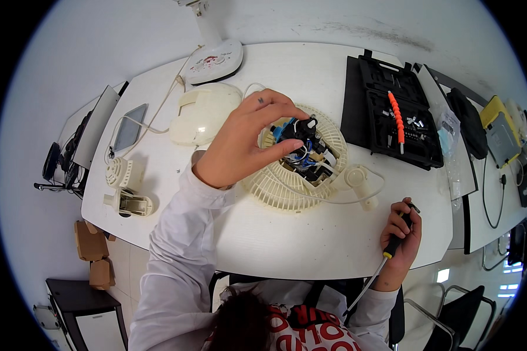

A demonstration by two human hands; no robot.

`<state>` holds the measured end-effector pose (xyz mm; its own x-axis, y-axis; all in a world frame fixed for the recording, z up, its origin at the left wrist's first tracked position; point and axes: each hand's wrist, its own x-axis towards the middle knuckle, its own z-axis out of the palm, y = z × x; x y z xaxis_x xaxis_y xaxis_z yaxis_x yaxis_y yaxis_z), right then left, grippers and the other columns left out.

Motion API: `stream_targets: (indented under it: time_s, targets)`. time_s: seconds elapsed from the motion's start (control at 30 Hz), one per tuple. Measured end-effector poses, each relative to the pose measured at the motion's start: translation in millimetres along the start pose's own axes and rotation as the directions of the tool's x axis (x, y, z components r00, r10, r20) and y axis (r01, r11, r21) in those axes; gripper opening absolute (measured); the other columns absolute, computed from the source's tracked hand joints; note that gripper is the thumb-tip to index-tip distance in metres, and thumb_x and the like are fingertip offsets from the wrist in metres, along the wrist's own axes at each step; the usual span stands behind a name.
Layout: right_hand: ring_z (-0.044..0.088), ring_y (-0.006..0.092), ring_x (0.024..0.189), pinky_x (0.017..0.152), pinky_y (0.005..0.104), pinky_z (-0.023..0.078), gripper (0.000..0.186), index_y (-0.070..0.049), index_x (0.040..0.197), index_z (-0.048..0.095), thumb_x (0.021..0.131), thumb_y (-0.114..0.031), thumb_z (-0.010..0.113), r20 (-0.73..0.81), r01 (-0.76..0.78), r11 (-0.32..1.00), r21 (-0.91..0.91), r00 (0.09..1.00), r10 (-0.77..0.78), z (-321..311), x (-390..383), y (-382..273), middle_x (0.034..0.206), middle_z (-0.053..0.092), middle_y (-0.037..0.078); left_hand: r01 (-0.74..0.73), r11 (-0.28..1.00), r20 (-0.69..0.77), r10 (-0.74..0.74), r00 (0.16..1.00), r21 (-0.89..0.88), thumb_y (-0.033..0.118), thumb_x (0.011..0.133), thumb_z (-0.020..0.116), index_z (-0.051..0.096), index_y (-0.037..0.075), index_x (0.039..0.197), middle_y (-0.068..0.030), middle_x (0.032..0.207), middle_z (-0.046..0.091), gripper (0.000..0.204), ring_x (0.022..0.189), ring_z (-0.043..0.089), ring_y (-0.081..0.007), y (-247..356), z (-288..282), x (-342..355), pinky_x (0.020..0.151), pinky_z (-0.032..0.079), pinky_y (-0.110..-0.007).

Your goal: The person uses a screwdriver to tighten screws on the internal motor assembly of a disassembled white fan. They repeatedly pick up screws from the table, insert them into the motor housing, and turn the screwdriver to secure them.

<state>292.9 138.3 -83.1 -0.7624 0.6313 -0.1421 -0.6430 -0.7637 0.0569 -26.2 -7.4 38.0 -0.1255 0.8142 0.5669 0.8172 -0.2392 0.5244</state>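
A cream round fan grille (281, 187) lies on the white table (287, 240), with a black and blue motor assembly (304, 146) and its wires in the middle. My left hand (243, 140) reaches over it, fingers pinched on the black motor part at the top. My right hand (401, 237) rests near the table's front right edge and grips a screwdriver (380, 266) with a black and yellow handle; its shaft points down off the table.
An open black tool case (386, 108) with an orange-handled driver lies at the right. A cream fan cover (202, 114), the fan base (214, 61), small cream parts (126, 187) and a tablet (129, 126) sit at the left. Cardboard boxes (93, 248) stand on the floor.
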Motion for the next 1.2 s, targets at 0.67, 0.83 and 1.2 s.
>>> stream_targets:
  time_s: [0.67,0.83,1.2]
  targets:
    - [0.047,0.0077,0.068,0.053,0.0198,0.043,0.022,-0.007,0.120,0.056,0.099,-0.013,0.053,0.017,0.089,0.996,0.007,0.996,-0.089,0,0,-2,0.098,0.054,0.001,0.022,0.994,0.045,-0.017,0.999,-0.111,0.015,0.093,0.067,0.059,0.002,0.129,-0.0128,0.121,0.063,0.038,0.114,0.059,-0.0259,-5,14,-3,0.100,0.045,-0.037]
    - [0.048,0.0086,0.071,0.056,0.0205,0.044,0.023,-0.006,0.120,0.056,0.098,-0.012,0.054,0.058,0.066,0.998,-0.003,0.996,-0.066,-5,0,-5,0.100,0.055,0.002,-0.007,0.992,0.055,0.014,0.998,-0.126,0.011,0.092,0.066,0.059,0.003,0.129,-0.0125,0.122,0.063,0.038,0.116,0.059,-0.0252,-10,17,-5,0.101,0.045,-0.037]
    - [0.049,0.0083,0.070,0.058,0.0207,0.044,0.019,-0.007,0.115,0.059,0.099,-0.015,0.055,0.116,0.128,0.992,0.008,0.985,-0.128,20,-2,10,0.091,0.053,0.000,0.118,0.840,0.382,0.112,0.917,-0.529,0.014,0.089,0.065,0.059,0.003,0.129,-0.0103,0.130,0.062,0.042,0.123,0.057,-0.0232,-27,1,-1,0.108,0.041,-0.037]
